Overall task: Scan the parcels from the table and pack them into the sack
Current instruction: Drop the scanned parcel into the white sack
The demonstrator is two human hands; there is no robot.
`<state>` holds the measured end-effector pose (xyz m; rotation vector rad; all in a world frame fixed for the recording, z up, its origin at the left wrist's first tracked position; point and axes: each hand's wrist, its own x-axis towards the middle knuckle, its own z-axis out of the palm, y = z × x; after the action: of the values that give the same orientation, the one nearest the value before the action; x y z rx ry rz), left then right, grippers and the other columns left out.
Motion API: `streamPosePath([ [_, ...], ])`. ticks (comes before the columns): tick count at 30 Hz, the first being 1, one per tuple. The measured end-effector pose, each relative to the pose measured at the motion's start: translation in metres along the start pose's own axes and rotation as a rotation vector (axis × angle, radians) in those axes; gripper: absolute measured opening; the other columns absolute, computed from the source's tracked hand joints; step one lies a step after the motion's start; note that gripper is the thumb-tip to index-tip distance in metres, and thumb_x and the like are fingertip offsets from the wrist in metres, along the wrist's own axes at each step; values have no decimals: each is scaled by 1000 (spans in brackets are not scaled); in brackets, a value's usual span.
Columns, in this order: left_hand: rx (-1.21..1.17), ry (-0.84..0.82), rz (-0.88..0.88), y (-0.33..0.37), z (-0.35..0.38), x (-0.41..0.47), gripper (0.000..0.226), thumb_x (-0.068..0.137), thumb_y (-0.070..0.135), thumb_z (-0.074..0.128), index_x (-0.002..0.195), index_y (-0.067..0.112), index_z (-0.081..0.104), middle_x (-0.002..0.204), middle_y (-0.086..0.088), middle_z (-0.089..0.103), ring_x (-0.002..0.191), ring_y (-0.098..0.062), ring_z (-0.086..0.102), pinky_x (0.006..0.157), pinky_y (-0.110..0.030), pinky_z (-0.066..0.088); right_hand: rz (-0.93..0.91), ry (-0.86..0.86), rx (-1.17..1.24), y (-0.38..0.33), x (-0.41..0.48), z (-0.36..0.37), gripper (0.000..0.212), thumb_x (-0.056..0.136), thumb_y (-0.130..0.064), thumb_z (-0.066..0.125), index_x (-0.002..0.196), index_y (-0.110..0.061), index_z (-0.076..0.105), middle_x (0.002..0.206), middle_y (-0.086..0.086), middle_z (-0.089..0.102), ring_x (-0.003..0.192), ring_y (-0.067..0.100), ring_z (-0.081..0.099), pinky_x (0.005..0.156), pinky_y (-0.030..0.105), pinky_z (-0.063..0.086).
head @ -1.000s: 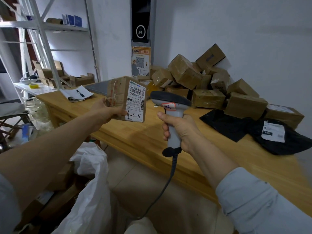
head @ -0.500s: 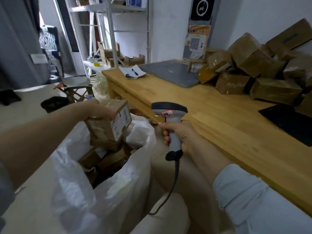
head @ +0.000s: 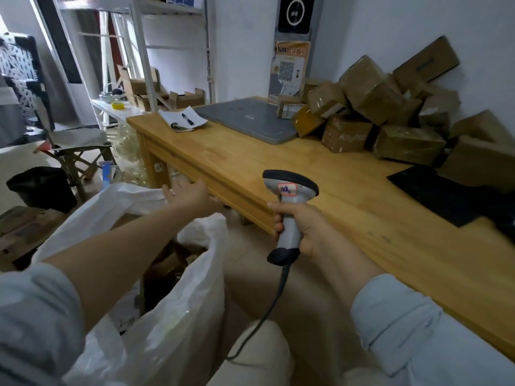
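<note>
Parcels (head: pixel 370 93) lie heaped on the wooden table (head: pixel 306 168), against the wall (head: pixel 418 23). White sack (head: pixel 172 316): open-mouthed, on the floor (head: pixel 248 274) beside the table, boxes (head: pixel 172 257) inside. Left hand (head: pixel 189 193): fingers spread, empty, above the sack mouth. Right hand (head: pixel 303 227): curled round the scanner (head: pixel 289 188) grip, at the table edge.

A long light-wood table (head: pixel 320 174) carries heaped brown cardboard parcels (head: pixel 390 115), a flat grey slab (head: pixel 250 121), an open white notebook (head: pixel 182 122) and black plastic mailers (head: pixel 440 193).
</note>
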<state>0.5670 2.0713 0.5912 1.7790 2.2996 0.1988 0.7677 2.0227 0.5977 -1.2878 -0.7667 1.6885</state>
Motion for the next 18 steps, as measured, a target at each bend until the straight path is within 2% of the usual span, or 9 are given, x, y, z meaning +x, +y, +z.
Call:
streamPosePath([
  [3,-16,-8,130,66,-2,0,71,84,53,61,140,17,33,147,-21,26,138,-41,21,115,-54,10,-57,40,127,-19,-9,-33,16,84,-4,67,74,-8,54,56,4,50,39,13,46,43,24,46],
  [8,-47,-11,358,169,3,-13,69,86,51,59,140,14,37,143,-19,35,135,-37,31,114,-53,12,-143,100,318,-57,-34,-100,18,88,-7,60,71,-8,52,54,3,48,37,12,46,44,22,48],
  [12,-67,-57,491,236,14,-28,68,86,49,59,141,14,37,142,-17,38,132,-37,34,113,-53,16,-210,218,415,-81,-53,-156,21,89,-7,58,68,-7,52,54,3,48,40,13,47,47,24,48],
  [18,-71,-102,655,319,38,-51,64,89,44,58,141,14,38,140,-15,41,131,-34,38,114,-47,21,-290,403,469,-99,-69,-241,14,85,0,62,78,-7,53,58,3,51,52,12,49,51,27,50],
])
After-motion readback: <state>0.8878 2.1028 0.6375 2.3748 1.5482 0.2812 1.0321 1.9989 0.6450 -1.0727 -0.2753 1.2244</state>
